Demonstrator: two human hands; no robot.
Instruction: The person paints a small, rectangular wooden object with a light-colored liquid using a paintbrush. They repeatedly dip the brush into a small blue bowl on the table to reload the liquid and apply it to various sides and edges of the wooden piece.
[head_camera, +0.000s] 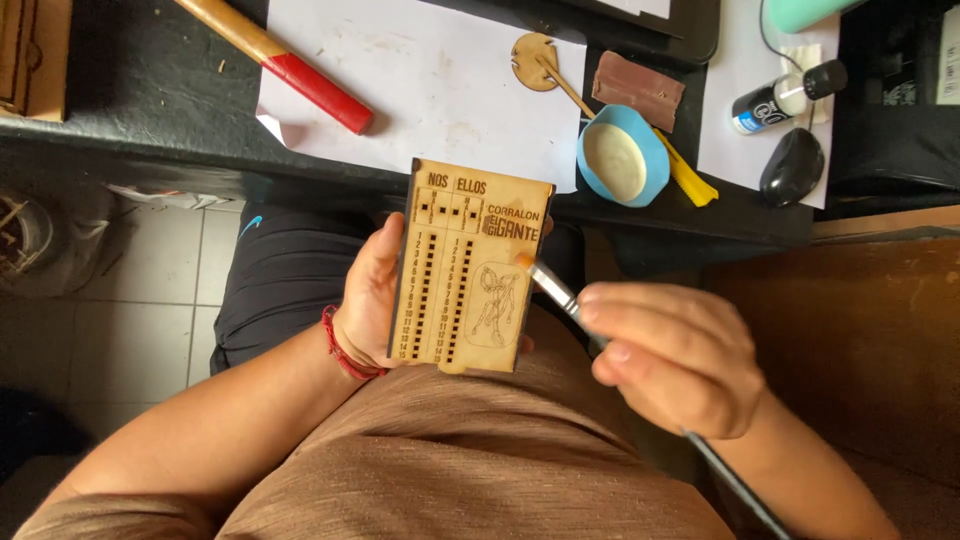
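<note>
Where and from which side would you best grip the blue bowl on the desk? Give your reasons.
Grip the blue bowl by its rim, from the near-left side. It is shallow, open-topped and holds pale liquid, so pinching the rim keeps it level. A yellow tool lies against its right edge, and a wooden stick reaches it from behind, so the near-left rim looks clearest.
</note>
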